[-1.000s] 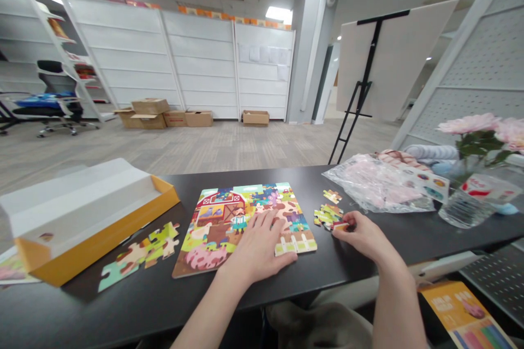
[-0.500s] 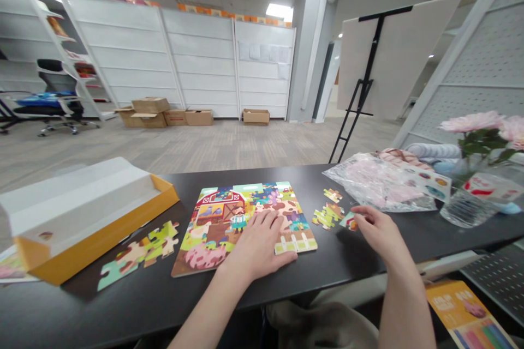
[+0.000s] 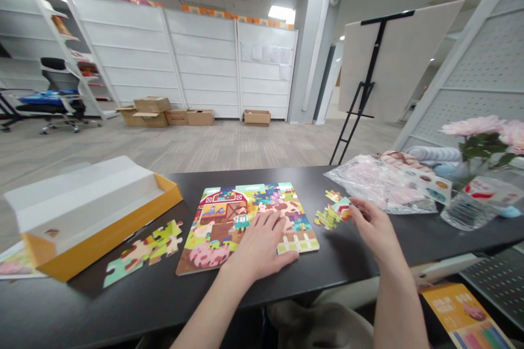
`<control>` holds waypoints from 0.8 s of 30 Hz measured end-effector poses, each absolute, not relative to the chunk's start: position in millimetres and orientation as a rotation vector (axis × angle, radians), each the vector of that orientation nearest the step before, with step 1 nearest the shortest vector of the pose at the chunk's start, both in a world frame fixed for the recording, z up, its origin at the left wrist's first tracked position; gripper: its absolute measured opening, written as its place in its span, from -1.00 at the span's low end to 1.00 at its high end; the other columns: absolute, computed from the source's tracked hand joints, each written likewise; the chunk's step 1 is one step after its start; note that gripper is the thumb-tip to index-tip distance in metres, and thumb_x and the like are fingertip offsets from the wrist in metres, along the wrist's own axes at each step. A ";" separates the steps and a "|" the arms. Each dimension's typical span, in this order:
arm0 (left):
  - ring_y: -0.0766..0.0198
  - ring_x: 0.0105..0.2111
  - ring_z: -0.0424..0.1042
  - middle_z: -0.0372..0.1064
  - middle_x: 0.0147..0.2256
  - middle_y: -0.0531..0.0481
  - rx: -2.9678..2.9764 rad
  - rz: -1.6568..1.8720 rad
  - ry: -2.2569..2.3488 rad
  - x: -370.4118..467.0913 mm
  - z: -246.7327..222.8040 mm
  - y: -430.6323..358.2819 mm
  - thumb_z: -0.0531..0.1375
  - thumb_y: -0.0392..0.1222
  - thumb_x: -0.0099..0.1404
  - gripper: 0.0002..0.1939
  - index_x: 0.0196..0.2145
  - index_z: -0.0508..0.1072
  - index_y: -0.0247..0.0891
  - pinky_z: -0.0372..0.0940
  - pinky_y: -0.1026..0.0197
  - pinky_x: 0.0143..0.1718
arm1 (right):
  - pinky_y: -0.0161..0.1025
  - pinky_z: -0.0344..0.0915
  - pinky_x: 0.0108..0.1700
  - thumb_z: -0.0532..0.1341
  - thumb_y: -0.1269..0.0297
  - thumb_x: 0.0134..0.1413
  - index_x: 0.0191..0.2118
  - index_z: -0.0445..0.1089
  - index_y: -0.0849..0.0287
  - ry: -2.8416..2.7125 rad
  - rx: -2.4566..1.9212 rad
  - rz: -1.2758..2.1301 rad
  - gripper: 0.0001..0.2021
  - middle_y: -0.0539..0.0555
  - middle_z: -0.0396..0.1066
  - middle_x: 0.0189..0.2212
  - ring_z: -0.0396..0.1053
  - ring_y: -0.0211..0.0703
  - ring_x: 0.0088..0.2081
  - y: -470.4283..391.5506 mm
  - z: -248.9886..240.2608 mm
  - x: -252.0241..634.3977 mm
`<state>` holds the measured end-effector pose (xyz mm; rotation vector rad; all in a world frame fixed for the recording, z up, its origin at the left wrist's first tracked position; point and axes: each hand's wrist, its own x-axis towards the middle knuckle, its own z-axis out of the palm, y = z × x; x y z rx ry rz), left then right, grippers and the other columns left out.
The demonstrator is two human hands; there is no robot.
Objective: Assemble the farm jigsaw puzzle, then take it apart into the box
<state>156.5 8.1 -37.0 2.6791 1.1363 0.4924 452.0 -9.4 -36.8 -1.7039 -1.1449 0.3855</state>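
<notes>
A farm-scene jigsaw puzzle (image 3: 213, 229) lies on the black table, with a barn, a pink pig and a white fence in its picture. My left hand (image 3: 262, 242) rests flat on its lower middle, fingers spread, covering part of the scene. Right of the board, my right hand (image 3: 370, 223) pinches a puzzle piece (image 3: 341, 207) with red and pale green on it. That piece is tilted up over a small group of loose yellow-green pieces (image 3: 326, 219). More loose pieces (image 3: 143, 248) lie left of the board, some of them joined or overlapping.
An open yellow box (image 3: 118, 232) with a white inside stands at the table's left. At the right are a clear plastic bag (image 3: 380, 188) and a glass vase (image 3: 469, 210) with pink flowers. A yellow packet (image 3: 466, 313) sits below the table edge.
My right hand has raised the puzzle piece and shifted it slightly left, over the loose pieces. My left hand stays on the board. The view has moved slightly.
</notes>
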 end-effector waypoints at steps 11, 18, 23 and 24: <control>-0.09 0.29 0.13 0.21 0.28 -0.23 2.716 0.512 1.159 159.2 -41.9 7.9 0.13 0.25 0.30 -0.29 0.22 0.28 -0.29 -0.04 -0.12 0.33 | -0.24 0.40 -0.39 0.39 -0.13 -0.11 0.14 0.33 0.14 -1.075 -1.358 0.701 -0.28 0.18 0.55 -0.20 0.51 -0.07 -0.34 -15.0 -11.4 399.0; -0.08 0.29 0.14 0.23 0.26 -0.21 2.723 0.569 1.159 159.7 -43.5 7.5 0.14 0.24 0.29 -0.33 0.19 0.30 -0.24 -0.03 -0.11 0.33 | -0.27 0.33 -0.45 0.40 -0.15 -0.12 -0.05 0.34 0.12 -1.087 -1.340 0.718 -0.40 0.10 0.54 -0.39 0.50 -0.06 -0.38 -10.2 -12.4 389.5; -0.09 0.30 0.13 0.21 0.27 -0.25 2.705 0.586 1.134 158.7 -43.5 7.7 0.16 0.27 0.28 -0.28 0.22 0.25 -0.27 -0.03 -0.13 0.33 | -0.27 0.28 -0.50 0.40 -0.17 -0.16 -0.17 0.34 0.11 -1.119 -1.350 0.754 -0.45 0.08 0.54 -0.43 0.46 -0.09 -0.45 -7.9 -9.0 376.0; -0.10 0.30 0.13 0.20 0.27 -0.26 2.696 0.591 1.130 157.6 -43.3 7.5 0.16 0.28 0.28 -0.24 0.25 0.21 -0.28 -0.02 -0.12 0.33 | -0.28 0.27 -0.51 0.40 -0.18 -0.16 -0.18 0.34 0.10 -1.133 -1.359 0.754 -0.46 0.07 0.53 -0.44 0.44 -0.10 -0.47 -7.3 -8.8 373.3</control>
